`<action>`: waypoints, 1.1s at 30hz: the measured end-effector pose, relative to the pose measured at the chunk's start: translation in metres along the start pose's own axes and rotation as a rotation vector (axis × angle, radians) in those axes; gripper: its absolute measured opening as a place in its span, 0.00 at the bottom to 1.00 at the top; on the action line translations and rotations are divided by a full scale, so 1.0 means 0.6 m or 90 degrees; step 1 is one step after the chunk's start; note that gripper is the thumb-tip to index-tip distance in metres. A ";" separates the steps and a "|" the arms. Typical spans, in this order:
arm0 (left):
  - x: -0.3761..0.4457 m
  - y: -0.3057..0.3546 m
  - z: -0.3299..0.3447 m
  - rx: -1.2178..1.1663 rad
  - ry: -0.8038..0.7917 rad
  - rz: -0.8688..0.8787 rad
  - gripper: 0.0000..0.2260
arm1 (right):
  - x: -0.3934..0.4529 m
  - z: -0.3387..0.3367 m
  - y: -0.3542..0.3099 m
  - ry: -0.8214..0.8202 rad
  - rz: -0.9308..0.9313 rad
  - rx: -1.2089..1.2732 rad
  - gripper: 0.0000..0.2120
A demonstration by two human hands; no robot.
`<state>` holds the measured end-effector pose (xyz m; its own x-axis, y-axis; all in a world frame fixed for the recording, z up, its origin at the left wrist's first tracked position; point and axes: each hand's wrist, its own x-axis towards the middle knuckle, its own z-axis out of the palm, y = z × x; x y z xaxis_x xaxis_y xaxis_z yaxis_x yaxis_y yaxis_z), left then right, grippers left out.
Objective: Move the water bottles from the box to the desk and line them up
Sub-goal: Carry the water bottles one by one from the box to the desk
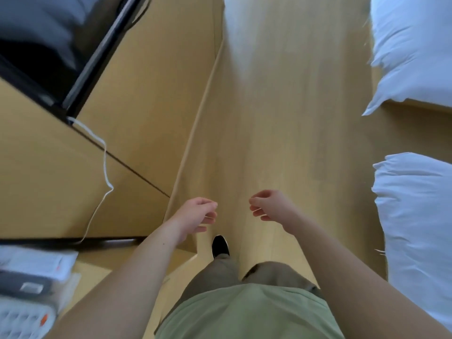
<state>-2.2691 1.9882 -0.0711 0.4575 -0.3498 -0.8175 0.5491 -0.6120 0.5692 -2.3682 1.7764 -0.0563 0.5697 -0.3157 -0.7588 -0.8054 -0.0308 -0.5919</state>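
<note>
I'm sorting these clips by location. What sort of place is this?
Probably a hotel room or bedroom: white bedding on the right, a wood-panelled desk unit on the left with a telephone and a white cable, and pale wood flooring.

Bedroom, likely hotel: white bedding (413, 45) on bed, wooden desk (49, 167), wood floor (281, 118).

A pale wood floor (281, 118) is running from 6 toward 12 o'clock, catching soft daylight at the top. Light wood cabinets (151, 99) are standing at 9 o'clock, with a white cord (105, 165) hanging down them. White bedding (415, 204) is lying at 3 o'clock.
</note>
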 end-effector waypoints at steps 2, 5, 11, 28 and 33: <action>0.027 0.040 0.003 0.012 -0.009 -0.005 0.10 | 0.014 -0.028 -0.011 0.014 0.009 0.018 0.09; 0.062 0.100 0.019 0.043 -0.043 -0.005 0.10 | 0.036 -0.074 -0.023 0.036 0.021 0.043 0.09; 0.166 0.235 0.070 0.079 -0.075 0.002 0.08 | 0.118 -0.184 -0.049 0.087 0.038 0.107 0.08; 0.391 0.652 0.225 0.153 -0.074 0.042 0.09 | 0.378 -0.553 -0.236 0.086 -0.012 0.147 0.07; 0.467 0.750 0.237 0.152 -0.085 0.044 0.08 | 0.445 -0.619 -0.277 0.085 0.007 0.153 0.09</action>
<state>-1.9934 1.5137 -0.0565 0.3831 -0.4771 -0.7910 0.3316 -0.7282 0.5998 -2.1429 1.3451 -0.0598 0.5216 -0.4377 -0.7324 -0.7406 0.1939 -0.6434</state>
